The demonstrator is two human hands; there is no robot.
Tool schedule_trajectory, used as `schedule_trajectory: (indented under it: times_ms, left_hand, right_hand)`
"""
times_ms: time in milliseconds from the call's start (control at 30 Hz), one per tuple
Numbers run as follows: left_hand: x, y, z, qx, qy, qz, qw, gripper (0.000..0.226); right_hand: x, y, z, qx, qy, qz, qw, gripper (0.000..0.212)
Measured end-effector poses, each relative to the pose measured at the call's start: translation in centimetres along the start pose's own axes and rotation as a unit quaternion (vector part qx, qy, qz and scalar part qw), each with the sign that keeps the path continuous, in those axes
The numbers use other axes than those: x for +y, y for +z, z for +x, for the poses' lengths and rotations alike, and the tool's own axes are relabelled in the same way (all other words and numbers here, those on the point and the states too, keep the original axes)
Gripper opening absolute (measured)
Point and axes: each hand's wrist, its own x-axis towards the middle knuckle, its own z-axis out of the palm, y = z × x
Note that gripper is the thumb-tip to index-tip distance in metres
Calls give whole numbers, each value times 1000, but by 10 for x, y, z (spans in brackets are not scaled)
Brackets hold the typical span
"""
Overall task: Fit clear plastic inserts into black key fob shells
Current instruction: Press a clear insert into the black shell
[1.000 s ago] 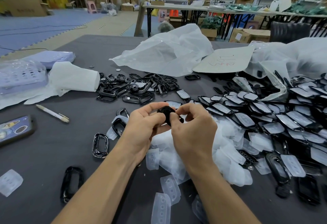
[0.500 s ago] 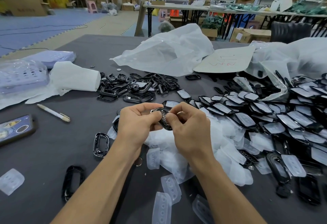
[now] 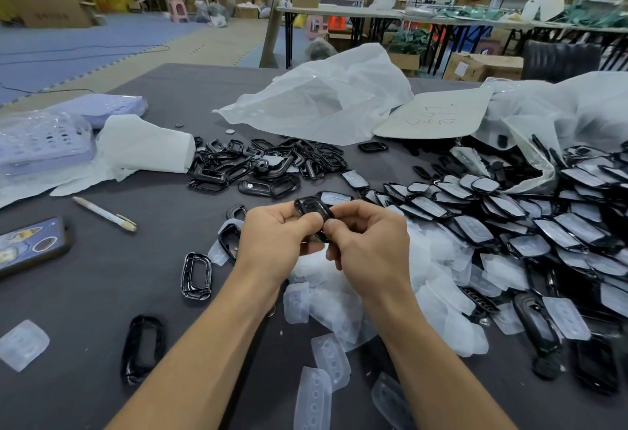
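Head camera: you hold one black shell just above the surface, over the near edge of the heap of clear inserts. Your left grip pinches its left end, thumb on top, fingers curled beneath. Your right grip pinches the right end the same way, and the thumb tips almost meet. Both forearms come in from below, wrists fairly straight, knuckles turned up. I can't tell whether an insert is seated inside, because your thumbs cover much of the opening. To do this well, I'd press round the rim evenly, thumb by thumb. Keep the shell level and feel for every edge to sit flush before laying it with the filled shells on your right.
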Motion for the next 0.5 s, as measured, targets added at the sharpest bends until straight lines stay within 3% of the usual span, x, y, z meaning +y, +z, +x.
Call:
schedule_trajectory:
  times_ms: [167,300,400,500]
  left_hand:
    - [-3,2,1,36,38,25,998,26]
    - [-5,-2,5,112,54,28,992,27]
    - [-3,-16,14,171,16,-16,985,26]
    - [-1,-22,16,170,-4,-34,985,26]
  right_hand:
    - [1,1,-2,1,-50,-118,992,12]
    - [1,-5,-1,54,-130,-278,950,14]
    - [0,-12,2,-14,-96,-373,923,30]
    - [3,-11,3,-104,-81,-466,875,33]
